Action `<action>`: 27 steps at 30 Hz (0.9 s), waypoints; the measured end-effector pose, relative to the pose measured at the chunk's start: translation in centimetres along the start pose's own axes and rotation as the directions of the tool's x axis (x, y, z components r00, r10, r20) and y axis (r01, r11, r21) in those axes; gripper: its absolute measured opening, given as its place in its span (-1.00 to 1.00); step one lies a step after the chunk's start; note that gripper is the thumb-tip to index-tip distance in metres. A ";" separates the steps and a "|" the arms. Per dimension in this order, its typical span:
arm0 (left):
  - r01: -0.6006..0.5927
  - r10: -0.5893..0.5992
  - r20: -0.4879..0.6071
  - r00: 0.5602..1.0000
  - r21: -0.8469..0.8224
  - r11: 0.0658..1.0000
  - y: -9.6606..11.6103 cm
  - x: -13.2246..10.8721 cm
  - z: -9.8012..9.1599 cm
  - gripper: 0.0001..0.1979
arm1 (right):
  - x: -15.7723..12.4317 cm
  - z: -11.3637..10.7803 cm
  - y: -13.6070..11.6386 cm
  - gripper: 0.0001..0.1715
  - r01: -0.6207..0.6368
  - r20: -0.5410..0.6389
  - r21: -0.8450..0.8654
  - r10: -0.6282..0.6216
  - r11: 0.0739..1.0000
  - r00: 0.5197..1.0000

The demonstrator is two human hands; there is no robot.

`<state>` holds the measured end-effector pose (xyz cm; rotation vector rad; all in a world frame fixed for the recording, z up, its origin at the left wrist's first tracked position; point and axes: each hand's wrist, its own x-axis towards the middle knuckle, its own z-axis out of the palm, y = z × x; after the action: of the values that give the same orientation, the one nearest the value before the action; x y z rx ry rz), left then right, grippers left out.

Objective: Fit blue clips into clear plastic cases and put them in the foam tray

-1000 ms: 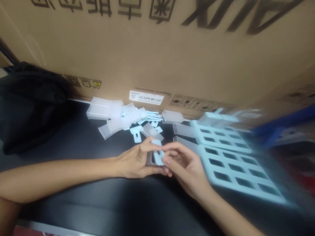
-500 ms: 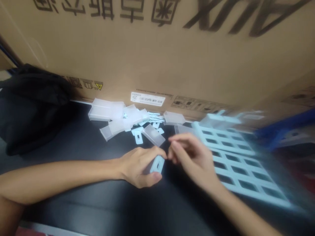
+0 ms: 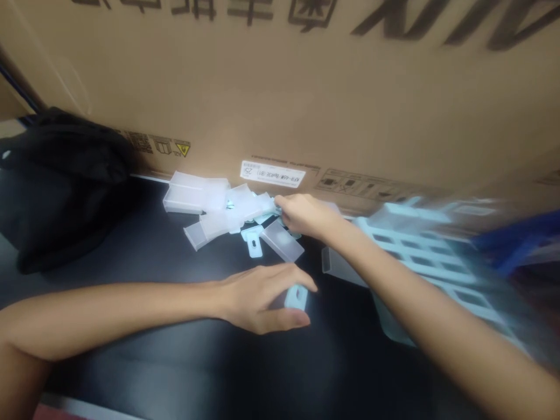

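My left hand (image 3: 262, 300) is curled around a light-blue slotted plastic piece (image 3: 296, 297), which shows between thumb and forefinger above the black table. My right hand (image 3: 304, 214) reaches across to the pile by the carton, its fingers pinched at the light-blue pieces there; a bit of light blue shows at the fingertips, the rest is hidden. In the pile lie several frosted clear plastic sleeves (image 3: 282, 240) and a T-shaped light-blue piece (image 3: 254, 240) with a slot.
Behind the pile stands a large brown carton (image 3: 210, 87) with upside-down print. A black cloth bag (image 3: 65, 186) is at the left. On the right is a light-blue basket (image 3: 437, 256) with square openings, partly behind my right forearm. Another clear sleeve (image 3: 343, 265) lies beside it.
My right hand has moved from beside my left hand, away from me, to the pile of light-blue pieces. My left hand keeps its piece, with its fingers a little more spread. The view has shifted slightly.
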<state>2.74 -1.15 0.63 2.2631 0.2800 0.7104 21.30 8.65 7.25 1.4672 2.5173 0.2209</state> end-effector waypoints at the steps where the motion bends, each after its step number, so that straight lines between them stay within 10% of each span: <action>1: -0.006 0.006 -0.018 1.000 -0.017 1.000 -0.1 0.1 -0.1 -0.46 | 0.0 0.1 0.1 -0.66 0.012 -0.012 -0.002 -0.012 1.000 1.000; 11: -0.126 0.127 -0.033 0.991 0.009 0.992 -0.4 0.4 -0.2 -0.52 | 1.2 -0.1 0.4 -0.52 0.041 -0.013 -0.055 -0.042 0.998 0.999; 19: -0.154 0.144 -0.121 0.982 -0.076 0.985 -0.8 0.5 0.1 -0.72 | 0.0 -2.1 2.0 -0.77 -0.020 -0.034 -0.045 0.019 0.999 0.999; 24: -0.067 0.060 -0.201 0.978 -0.028 0.997 -0.6 0.2 0.5 -0.74 | -4.3 -3.4 3.2 -0.90 0.065 -0.206 0.342 0.007 0.938 0.979; 27: 0.052 -0.058 -0.236 0.970 -0.031 0.998 -0.7 0.0 0.8 -0.64 | -8.4 -3.8 2.2 -0.96 0.194 -0.361 0.715 0.117 0.672 0.925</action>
<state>3.18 -1.09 -0.30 2.1390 0.4437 0.9513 26.17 2.38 12.40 1.7484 3.1624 -0.7095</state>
